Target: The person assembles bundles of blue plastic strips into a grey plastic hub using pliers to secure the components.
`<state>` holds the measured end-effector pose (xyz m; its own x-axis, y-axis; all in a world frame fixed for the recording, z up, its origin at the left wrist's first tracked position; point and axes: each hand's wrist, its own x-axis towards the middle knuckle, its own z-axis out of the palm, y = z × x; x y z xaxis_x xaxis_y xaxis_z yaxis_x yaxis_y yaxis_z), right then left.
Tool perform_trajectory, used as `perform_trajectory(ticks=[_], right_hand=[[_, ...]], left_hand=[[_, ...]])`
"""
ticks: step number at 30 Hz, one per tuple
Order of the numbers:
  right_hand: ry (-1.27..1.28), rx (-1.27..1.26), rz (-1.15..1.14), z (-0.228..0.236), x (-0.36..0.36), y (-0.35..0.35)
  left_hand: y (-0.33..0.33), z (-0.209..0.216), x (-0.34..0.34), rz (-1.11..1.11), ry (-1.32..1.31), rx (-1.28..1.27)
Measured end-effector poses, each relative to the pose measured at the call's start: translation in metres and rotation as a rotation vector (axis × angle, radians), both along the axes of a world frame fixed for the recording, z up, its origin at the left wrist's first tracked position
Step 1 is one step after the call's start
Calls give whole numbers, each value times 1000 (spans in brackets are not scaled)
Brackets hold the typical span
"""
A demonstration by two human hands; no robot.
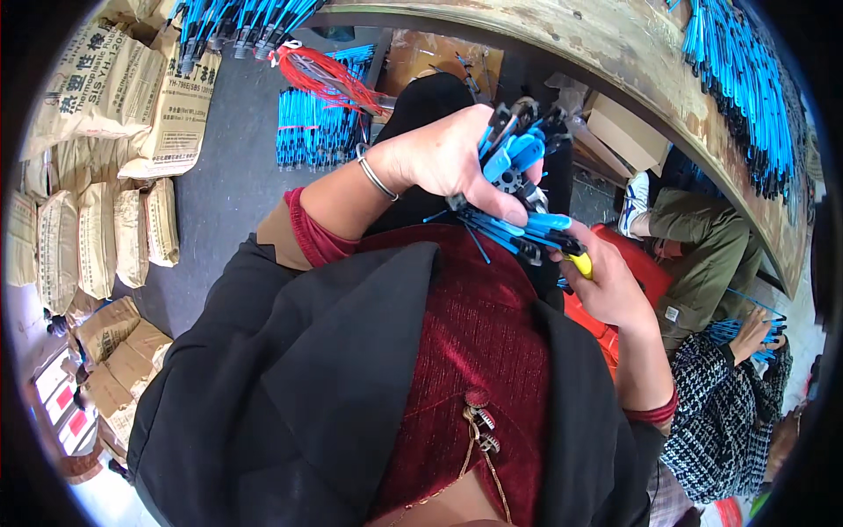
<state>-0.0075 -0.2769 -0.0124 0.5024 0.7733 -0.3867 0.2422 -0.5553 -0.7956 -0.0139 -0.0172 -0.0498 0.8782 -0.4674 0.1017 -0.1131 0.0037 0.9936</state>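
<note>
In front of my chest, my left hand is closed round a bundle of slim blue rods with black ends. The bundle is tilted, and its thick black and blue ends stick up past my thumb. At the bundle's lower right, my right hand is closed on the blue rods too, its fingers partly hidden behind them. A small bright yellow piece shows at my right fingers; I cannot make out what it is. Some thin blue rods poke out loosely below my left hand.
A wooden table curves along the top and right, bearing blue rod heaps. Beyond my left arm lie red ties and stacked rods. Sacks stand left. A cardboard box and a co-worker's hand are right.
</note>
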Motion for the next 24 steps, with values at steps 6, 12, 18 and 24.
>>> perform_trajectory(ticks=[6, 12, 18, 24], right_hand=[[-49, 104, -69, -25, -6, 2], [602, 102, -67, -10, 20, -18], [1285, 33, 271, -60, 6, -21], [493, 282, 9, -19, 25, -18]], left_hand=[[3, 1, 1, 6, 10, 9], [0, 13, 2, -41, 40, -32], [-1, 3, 8, -227, 83, -41], [2, 4, 13, 51, -37, 18]])
